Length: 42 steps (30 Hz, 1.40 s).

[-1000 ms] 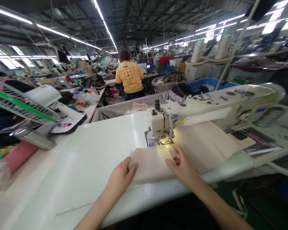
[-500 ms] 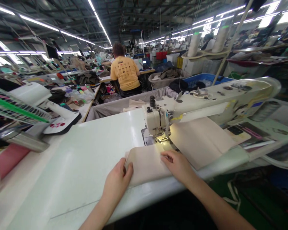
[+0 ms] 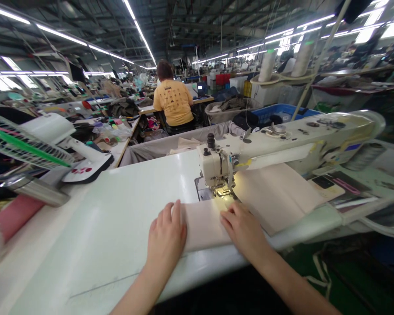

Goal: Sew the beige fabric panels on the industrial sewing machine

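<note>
A beige fabric piece (image 3: 203,225) lies on the pale sewing table (image 3: 128,205), its far edge close to the lit presser foot (image 3: 223,191) of an industrial sewing machine (image 3: 216,166). My left hand (image 3: 167,229) rests over the fabric's left edge, fingers extended and pointing forward, partly covering that edge. On the right side of the same piece, just in front of the presser foot, my right hand (image 3: 244,225) has its thumb and fingers pinched on the cloth. Another beige fabric panel (image 3: 276,192) lies beneath the machine arm to the right.
A white fan (image 3: 85,164) and a steel flask (image 3: 36,190) stand at the left. Behind the table is a grey cloth-lined bin (image 3: 170,142) with fabric inside. A phone (image 3: 325,181) lies at right. A person in a yellow shirt (image 3: 173,103) sits ahead, facing away.
My left hand has gone from gripping the fabric's left edge to lying over it, with the fingers stretched forward. My right hand stays in nearly the same place on the cloth.
</note>
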Each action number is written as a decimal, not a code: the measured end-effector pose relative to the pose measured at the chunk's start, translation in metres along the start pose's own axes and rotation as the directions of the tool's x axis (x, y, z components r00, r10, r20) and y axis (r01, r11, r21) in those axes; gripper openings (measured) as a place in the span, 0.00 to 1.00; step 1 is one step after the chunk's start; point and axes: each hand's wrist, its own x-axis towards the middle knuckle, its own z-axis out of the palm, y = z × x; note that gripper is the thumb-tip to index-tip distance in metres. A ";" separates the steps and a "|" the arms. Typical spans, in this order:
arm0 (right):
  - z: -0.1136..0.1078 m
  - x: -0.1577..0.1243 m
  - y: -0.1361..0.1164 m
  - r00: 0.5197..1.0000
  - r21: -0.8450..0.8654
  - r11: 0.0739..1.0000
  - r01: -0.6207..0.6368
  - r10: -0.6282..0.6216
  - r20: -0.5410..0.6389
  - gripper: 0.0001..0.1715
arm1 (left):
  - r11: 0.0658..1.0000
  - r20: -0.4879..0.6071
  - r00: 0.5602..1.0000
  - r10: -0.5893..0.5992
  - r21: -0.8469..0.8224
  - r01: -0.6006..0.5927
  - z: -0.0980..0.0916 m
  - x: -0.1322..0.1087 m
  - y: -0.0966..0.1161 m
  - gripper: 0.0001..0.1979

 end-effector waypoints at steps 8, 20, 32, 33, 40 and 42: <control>0.019 -0.001 0.018 0.970 0.108 0.967 0.230 -0.218 -0.112 0.16 | 0.837 0.116 0.852 0.510 -0.296 -0.460 0.027 0.025 0.027 0.28; 0.027 0.013 0.015 0.969 0.131 0.966 0.221 -0.202 -0.142 0.16 | 0.823 0.133 0.836 0.532 -0.314 -0.474 0.022 0.043 0.013 0.28; 0.027 0.018 0.017 0.975 0.160 0.967 0.199 -0.180 -0.127 0.16 | 0.822 0.122 0.835 0.536 -0.301 -0.484 0.030 0.049 0.008 0.28; 0.026 0.019 0.017 0.975 0.161 0.967 0.198 -0.178 -0.130 0.16 | 0.822 0.126 0.834 0.537 -0.298 -0.485 0.029 0.050 0.008 0.29; 0.013 -0.014 0.017 0.977 0.147 0.968 0.203 -0.190 -0.097 0.16 | 0.716 0.115 0.733 0.670 -0.361 -0.597 0.009 0.028 0.018 0.22; 0.009 -0.030 0.021 0.973 0.136 0.965 0.226 -0.216 -0.086 0.18 | 0.647 0.112 0.668 0.735 -0.407 -0.644 0.004 0.016 0.020 0.23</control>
